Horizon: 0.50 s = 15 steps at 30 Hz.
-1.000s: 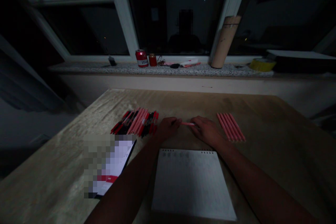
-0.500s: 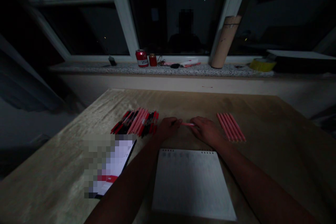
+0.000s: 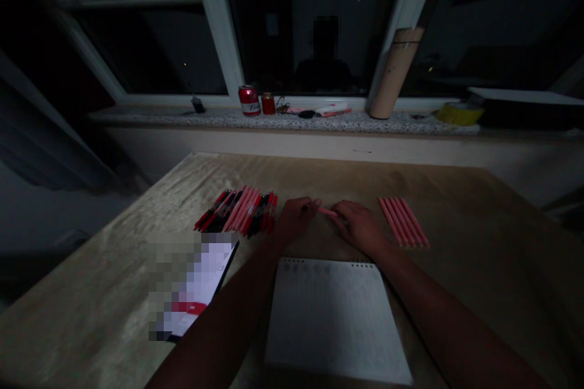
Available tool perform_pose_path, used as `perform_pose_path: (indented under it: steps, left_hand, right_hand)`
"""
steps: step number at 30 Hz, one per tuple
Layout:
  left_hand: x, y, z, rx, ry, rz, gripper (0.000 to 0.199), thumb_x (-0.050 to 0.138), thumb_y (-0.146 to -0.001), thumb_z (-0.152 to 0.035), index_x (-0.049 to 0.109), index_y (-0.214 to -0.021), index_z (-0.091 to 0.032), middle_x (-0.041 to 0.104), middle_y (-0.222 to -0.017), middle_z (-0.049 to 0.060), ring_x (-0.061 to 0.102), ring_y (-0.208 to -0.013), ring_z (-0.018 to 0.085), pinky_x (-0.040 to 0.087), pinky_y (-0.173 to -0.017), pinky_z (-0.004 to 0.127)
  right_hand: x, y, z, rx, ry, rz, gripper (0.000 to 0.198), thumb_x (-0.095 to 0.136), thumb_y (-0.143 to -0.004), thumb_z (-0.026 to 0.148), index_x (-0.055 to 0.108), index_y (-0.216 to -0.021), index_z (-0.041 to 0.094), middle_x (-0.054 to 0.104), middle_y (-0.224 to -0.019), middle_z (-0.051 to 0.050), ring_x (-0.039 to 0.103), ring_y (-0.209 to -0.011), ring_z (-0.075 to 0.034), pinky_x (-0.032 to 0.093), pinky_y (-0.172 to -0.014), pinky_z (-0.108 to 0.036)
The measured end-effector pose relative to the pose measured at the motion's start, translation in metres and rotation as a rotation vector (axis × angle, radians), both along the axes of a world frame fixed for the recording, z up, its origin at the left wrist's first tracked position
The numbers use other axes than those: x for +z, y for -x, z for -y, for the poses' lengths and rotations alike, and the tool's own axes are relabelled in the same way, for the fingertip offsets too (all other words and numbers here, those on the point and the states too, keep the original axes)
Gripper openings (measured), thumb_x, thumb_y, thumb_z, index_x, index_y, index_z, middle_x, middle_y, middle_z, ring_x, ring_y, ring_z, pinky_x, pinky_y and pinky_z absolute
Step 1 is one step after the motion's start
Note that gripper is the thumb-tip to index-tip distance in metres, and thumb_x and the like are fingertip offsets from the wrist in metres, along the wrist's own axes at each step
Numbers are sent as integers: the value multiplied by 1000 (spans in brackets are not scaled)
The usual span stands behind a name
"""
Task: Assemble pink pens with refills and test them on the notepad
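Observation:
A slim pink pen [image 3: 327, 213] spans the gap between my two hands, above the table behind the notepad. My right hand [image 3: 358, 223] is closed round its right end. At the other end, the fingertips of my left hand [image 3: 296, 217] pinch the pen's tip. Left of my left hand lies a bundle of pink, red and black pens [image 3: 239, 211], side by side. To the right of my right hand, several pink pens [image 3: 402, 222] lie in a neat parallel row. Dim light hides the finer detail of the fingers.
A spiral notepad [image 3: 335, 322] lies between my forearms. A lit phone [image 3: 205, 279], partly blurred out, rests by my left forearm. On the windowsill stand a red can [image 3: 249, 101], a small red jar [image 3: 267, 103], a tall tube [image 3: 396, 73] and yellow tape [image 3: 460, 113].
My left fingertips have lifted slightly, and the pink pen's left end now tilts up a little. My right hand has hardly moved; the whole view has shifted slightly.

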<state>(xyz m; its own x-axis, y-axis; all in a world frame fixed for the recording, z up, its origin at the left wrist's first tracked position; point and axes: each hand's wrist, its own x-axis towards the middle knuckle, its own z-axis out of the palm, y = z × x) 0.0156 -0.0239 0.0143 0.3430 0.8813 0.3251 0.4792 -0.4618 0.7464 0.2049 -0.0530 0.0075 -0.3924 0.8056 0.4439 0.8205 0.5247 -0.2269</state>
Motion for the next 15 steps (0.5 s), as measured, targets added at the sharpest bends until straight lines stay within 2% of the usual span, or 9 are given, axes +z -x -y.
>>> perform_pose_path:
  steps: [6, 10, 15]
  left_hand:
    - [12, -5, 6, -7, -2, 75, 36, 52, -80, -48, 59, -71, -13, 52, -60, -3, 44, -56, 8, 33, -54, 20]
    - [23, -8, 11, -53, -36, 111, 30, 53, -81, -42, 64, -82, -14, 60, -70, 0, 51, -64, 10, 38, -59, 20]
    - [33, -13, 15, -86, -104, 126, 20, 56, -79, -34, 62, -79, -15, 63, -77, 3, 54, -69, 11, 40, -63, 21]
  right_hand:
    - [1, 2, 2, -16, -21, -123, 24, 43, -91, 35, 58, -83, 19, 61, -74, -5, 54, -68, -16, 37, -64, -26]
    - [0, 4, 2, -16, -50, -215, 25, 43, -91, 36, 59, -83, 18, 61, -74, -5, 54, -68, -16, 39, -65, -26]
    - [0, 9, 4, -22, -53, -360, 25, 45, -89, 38, 59, -81, 19, 61, -73, -4, 55, -67, -15, 40, -63, -25]
